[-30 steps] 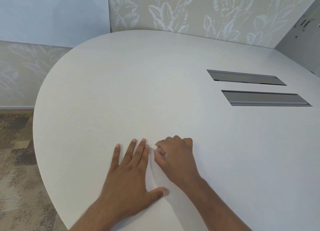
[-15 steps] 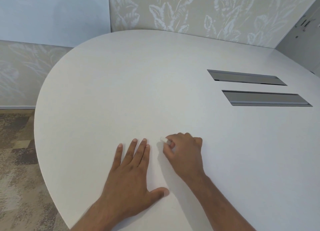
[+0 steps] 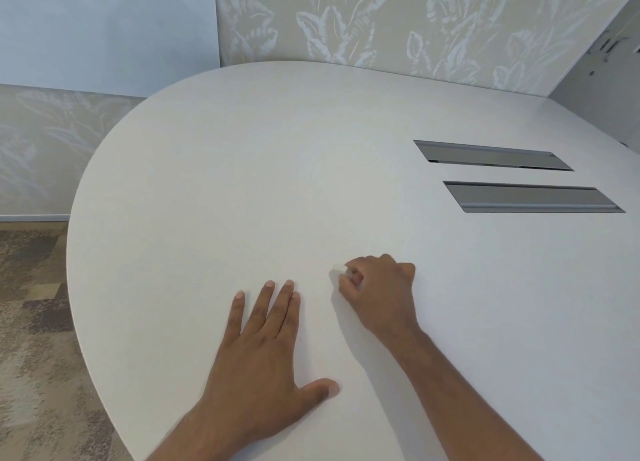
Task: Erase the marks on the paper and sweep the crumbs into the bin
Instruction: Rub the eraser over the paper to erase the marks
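The small white block eraser (image 3: 340, 269) sticks out just beyond the fingertips of the right hand (image 3: 379, 296), pinched between the thumb and the first fingers (image 3: 356, 280), which are closed tight on it, and its free end touches the paper. I judge it light, a little soft and grippy, so it is best held short, near the working end, or it may bend or crumble. The white sheet of paper (image 3: 322, 329) lies under and between both hands, but it has almost the colour of the surface and its edges I cannot tell here; it will be thin and light, easy to wrinkle or slide under rubbing. For that reason the left hand (image 3: 256, 353) lies flat on it, fingers (image 3: 277, 305) spread and holding nothing, only pressing, just beside the eraser side. No marks or crumbs are visible, and no bin is in view. Compared with one second ago, the right hand has moved away from the left fingertips, to the right and a little forward, while the left hand stayed almost in place. The pale rounded surface (image 3: 242, 170) carries farther off two grey rectangular cable flaps (image 3: 530, 197).
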`<action>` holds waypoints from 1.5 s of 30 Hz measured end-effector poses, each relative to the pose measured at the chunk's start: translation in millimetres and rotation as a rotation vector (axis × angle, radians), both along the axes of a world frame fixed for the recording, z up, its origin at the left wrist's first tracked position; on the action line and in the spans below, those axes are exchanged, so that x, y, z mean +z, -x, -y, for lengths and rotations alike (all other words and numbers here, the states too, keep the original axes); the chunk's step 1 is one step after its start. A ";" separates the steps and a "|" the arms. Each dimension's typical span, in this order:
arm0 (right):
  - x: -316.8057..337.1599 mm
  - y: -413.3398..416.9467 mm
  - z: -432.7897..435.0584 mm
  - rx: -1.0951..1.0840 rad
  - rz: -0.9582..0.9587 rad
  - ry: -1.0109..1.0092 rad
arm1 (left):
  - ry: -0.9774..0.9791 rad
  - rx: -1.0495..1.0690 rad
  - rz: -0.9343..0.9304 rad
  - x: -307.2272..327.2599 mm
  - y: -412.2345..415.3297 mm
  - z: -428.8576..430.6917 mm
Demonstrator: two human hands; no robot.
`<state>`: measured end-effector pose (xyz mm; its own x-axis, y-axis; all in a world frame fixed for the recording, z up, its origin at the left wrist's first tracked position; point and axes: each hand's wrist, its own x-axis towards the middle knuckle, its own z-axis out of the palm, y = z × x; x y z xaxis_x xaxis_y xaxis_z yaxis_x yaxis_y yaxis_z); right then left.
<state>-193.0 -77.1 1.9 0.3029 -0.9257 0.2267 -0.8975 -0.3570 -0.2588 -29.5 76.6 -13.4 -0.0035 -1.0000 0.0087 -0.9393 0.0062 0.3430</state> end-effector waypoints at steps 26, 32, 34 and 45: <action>-3.1 -8.1 -11.7 0.136 -0.037 0.001 | -0.023 -0.024 0.049 -12.0 -2.3 2.5; 1.2 8.7 19.3 0.003 0.005 -0.031 | -0.053 -0.014 0.037 -2.8 -1.6 1.1; 1.8 13.9 24.1 -0.048 0.084 -0.062 | -0.057 -0.003 0.024 0.0 -1.5 0.8; 4.1 31.0 -42.3 -0.002 0.690 -0.355 | -0.154 -0.101 0.089 15.7 -22.5 26.0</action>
